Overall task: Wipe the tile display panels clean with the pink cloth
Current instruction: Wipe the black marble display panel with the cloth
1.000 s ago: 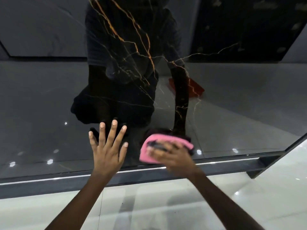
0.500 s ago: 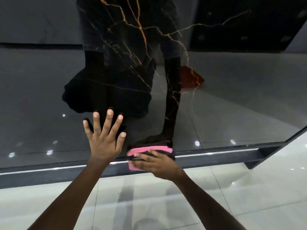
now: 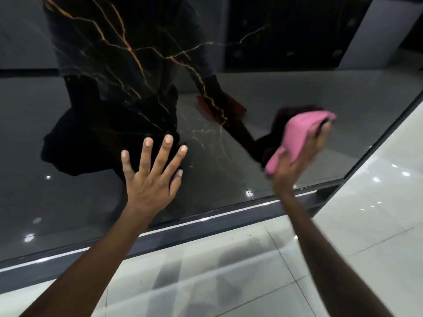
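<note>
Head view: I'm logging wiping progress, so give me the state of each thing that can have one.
Left hand: open, fingers spread, pressed flat on the panel.
Right hand: grips the cloth, blurred.
Pink cloth: bunched, held against the panel near its right edge.
Black tile panel: upright, glossy, mirroring the person and the floor.
Floor: shiny, with a few dark specks.

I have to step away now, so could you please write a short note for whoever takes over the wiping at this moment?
Left hand: open, fingers spread, flat against the dark panel.
Right hand: grip on the pink cloth, pressed to the panel near its right edge.
Done: cannot tell which areas are already clean; the glossy surface shows only reflections.
Left: carry on wiping this panel; no others are in view here.
</note>
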Tool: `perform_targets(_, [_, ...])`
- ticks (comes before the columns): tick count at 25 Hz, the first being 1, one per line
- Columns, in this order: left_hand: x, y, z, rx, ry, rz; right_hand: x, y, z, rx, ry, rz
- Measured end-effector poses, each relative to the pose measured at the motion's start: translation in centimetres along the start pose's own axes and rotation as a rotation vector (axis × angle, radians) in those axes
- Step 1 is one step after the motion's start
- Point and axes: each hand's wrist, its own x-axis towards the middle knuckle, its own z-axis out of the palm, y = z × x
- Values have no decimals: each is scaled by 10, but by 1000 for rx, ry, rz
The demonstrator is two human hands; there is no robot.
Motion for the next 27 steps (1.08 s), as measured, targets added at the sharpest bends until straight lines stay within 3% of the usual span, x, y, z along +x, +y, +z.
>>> perform_targets(1, [0, 0, 1, 14, 10, 11, -52, -7, 8, -63, -148, -51])
perform_targets(3, [4, 1, 1, 5, 10, 9, -138, -8, 4, -240, -524, -466])
perform_targets(6, [9, 0, -2, -14, -2, -11, -129, 8, -16, -340, -802, -992])
perform_targets(8, [15, -2, -17, -89, -33, -73, -61, 6, -23, -337, -750, -1067])
perform_targets(9, [21, -2, -27, -138, -36, -115, -16, -1, -26, -313, -682, -1006])
perform_targets(12, [71, -17, -54, -198, 49, -209, 131, -30, -30, -161, -391, -691])
perform_targets(14, [120, -45, -64, -196, 116, -268, 221, -50, -34, -115, -188, -376])
perform_targets(16, [154, -71, -67, -169, 123, -301, 263, -78, -32, -59, 22, -79])
perform_targets(17, [159, -77, -64, -126, 110, -279, 259, -91, -24, -38, 76, -20])
perform_targets(19, [148, -75, -55, -18, 89, -187, 198, -108, 0, -82, 5, -145])
perform_targets(20, [139, -71, -49, 16, 91, -147, 149, -116, 11, -124, -149, -331])
perform_targets(22, [136, -68, -44, 29, 97, -124, 56, -122, 16, -285, -505, -925])
perform_targets(24, [144, -72, -49, 33, 95, -125, 31, -116, 12, -433, -662, -1303])
perform_targets(25, [147, -74, -54, 29, 88, -132, 47, -114, 9, -435, -658, -1331])
perform_targets(27, [147, -72, -65, -47, 84, -178, 109, -114, 2, -360, -516, -1162])
